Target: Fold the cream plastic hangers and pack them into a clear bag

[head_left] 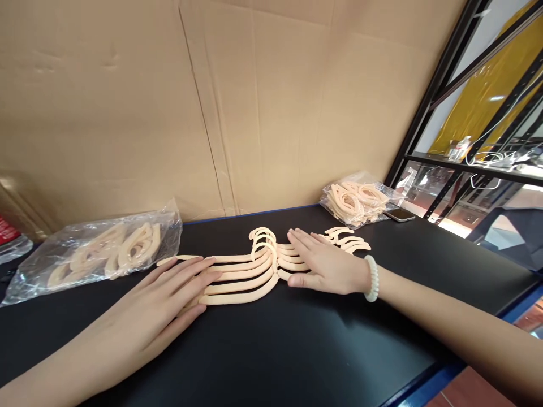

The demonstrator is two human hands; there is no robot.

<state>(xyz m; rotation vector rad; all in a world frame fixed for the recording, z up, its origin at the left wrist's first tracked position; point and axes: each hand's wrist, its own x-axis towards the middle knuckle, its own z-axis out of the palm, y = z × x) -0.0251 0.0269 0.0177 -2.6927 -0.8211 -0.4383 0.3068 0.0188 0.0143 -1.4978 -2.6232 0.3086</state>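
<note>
At the left edge of my view, a red-labelled item sits beside a clear plastic bag of pale looped pieces, which I take to be folded hangers.

My left hand comes in from the lower left, palm down over the left ends of the loose hangers. Its fingers are stretched long and close together, the thumb a little apart; I can't tell whether the tips press or grip.

The hangers lie at the centre of the frame on the black table, fanned in an overlapping row, with their hooks bunched towards the cardboard behind. I judge this group spread out and roughly lined up, though the arms fan unevenly; I can't count them surely.

Right of centre, my right hand, with a pale bracelet at the wrist, lies flat over their right arms, fingers together, thumb held out, nothing visibly pinched. The right tips poke out beyond it.

Farther right, a second bag holds more looped pieces, beside a phone. Both bagged lots look folded and untouched by my hands.
</note>
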